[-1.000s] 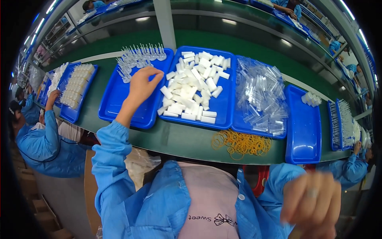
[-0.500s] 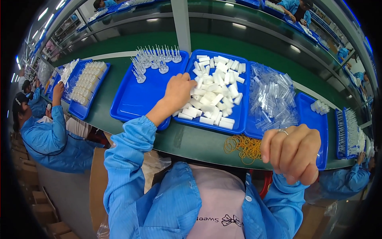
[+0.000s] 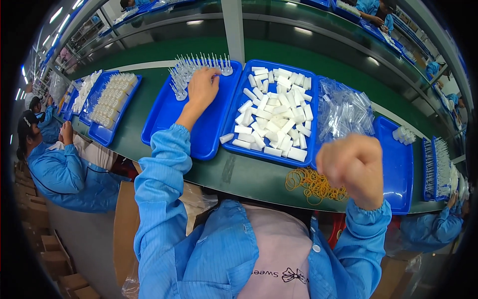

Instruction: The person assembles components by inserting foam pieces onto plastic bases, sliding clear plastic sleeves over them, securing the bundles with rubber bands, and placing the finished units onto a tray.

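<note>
The small clear plastic pieces [image 3: 199, 67] under my left hand [image 3: 203, 87] stand upright in rows along the far edge and left corner of a blue tray [image 3: 199, 134]. Each is thin and see-through, with a wider base and a narrow tip pointing up. The near part of that tray is bare. The tray lies flat on the green desk [image 3: 239, 172].

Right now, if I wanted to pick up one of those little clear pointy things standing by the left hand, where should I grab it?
Probably pinch one clear piece by its thin upright stem, coming from straight above. They stand close together along the far edge of the blue tray, so a sideways reach might knock over neighbours. The left hand reaches there from above.
</note>
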Available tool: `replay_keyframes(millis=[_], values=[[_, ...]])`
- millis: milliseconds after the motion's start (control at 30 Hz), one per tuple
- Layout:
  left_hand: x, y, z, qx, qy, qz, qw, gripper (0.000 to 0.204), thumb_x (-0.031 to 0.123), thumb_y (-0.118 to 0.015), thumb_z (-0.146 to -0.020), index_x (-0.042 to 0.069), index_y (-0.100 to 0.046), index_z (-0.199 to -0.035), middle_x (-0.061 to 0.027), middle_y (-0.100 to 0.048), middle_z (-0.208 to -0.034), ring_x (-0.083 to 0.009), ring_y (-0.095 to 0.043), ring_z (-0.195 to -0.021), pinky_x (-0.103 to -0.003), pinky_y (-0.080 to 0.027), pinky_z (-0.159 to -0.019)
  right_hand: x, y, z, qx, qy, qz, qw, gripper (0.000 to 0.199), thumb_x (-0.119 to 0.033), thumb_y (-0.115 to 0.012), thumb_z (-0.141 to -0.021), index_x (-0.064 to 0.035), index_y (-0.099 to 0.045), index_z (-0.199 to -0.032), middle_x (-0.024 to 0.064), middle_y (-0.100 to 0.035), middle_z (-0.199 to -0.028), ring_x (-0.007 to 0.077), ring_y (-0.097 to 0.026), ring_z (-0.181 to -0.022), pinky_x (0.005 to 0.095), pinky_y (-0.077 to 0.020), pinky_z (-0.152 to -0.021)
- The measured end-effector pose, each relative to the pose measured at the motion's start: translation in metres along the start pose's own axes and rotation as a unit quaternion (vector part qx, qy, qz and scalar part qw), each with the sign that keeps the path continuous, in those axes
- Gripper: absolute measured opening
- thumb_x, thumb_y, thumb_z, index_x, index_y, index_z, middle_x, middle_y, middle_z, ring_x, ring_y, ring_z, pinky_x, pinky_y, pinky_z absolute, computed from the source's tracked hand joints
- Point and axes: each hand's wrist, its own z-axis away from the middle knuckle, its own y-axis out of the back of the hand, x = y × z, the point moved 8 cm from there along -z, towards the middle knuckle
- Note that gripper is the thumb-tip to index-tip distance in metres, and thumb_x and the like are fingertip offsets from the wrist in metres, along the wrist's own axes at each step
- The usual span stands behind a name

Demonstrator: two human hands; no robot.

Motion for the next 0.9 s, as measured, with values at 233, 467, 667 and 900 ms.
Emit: replay_keyframes(millis=[233, 467, 667, 900], values=[[-0.027, 0.005, -0.001, -0.013, -0.01, -0.148, 0.989, 0.026, 0.019, -0.07, -0.076, 0.01, -0.065, -0.1, -0.0155, -0.057, -0.099, -0.0322, -0.059, -0.086, -0.042, -0.05, -0.074, 0.109, -0.004, -0.079, -0.056, -0.005, 0.412, 0.909, 0.01, -0.004, -0.057, -0.084, -0.0051, -0.064, -0.091, 0.0055, -0.06, -0.076, 0.0151, -0.059, -0.07, 0.0282, -0.0476, -0.064], [0.001, 0.042, 0.017, -0.003, -0.048, -0.092, 0.995, 0.025, 0.019, -0.069, -0.077, 0.014, -0.066, -0.101, -0.0099, -0.06, -0.087, -0.0303, -0.064, -0.076, -0.041, -0.052, -0.066, 0.199, -0.055, -0.072, -0.202, 0.103, 0.581, 0.781, 0.017, -0.008, -0.063, -0.074, -0.0119, -0.06, -0.09, 0.0077, -0.057, -0.08, 0.0273, -0.059, -0.082, 0.0401, -0.0444, -0.071], [0.017, 0.069, 0.048, 0.005, 0.031, 0.239, 0.971, 0.026, 0.014, -0.075, -0.072, 0.008, -0.068, -0.097, -0.0083, -0.063, -0.086, -0.0212, -0.065, -0.073, -0.03, -0.054, -0.065, 0.218, -0.067, -0.065, -0.242, 0.1, 0.645, 0.718, 0.019, -0.009, -0.056, -0.08, -0.0107, -0.052, -0.098, 0.0063, -0.058, -0.079, 0.0239, -0.059, -0.079, 0.0382, -0.0417, -0.072], [0.048, 0.08, 0.096, -0.047, 0.154, 0.52, 0.839, 0.021, -0.002, -0.07, -0.079, -0.003, -0.061, -0.098, -0.0058, -0.059, -0.098, -0.0151, -0.065, -0.089, -0.023, -0.054, -0.075, 0.151, -0.028, -0.063, -0.106, 0.091, 0.555, 0.82, 0.024, -0.005, -0.064, -0.076, -0.0091, -0.058, -0.099, 0.0074, -0.06, -0.084, 0.0199, -0.059, -0.075, 0.0339, -0.0446, -0.071]])
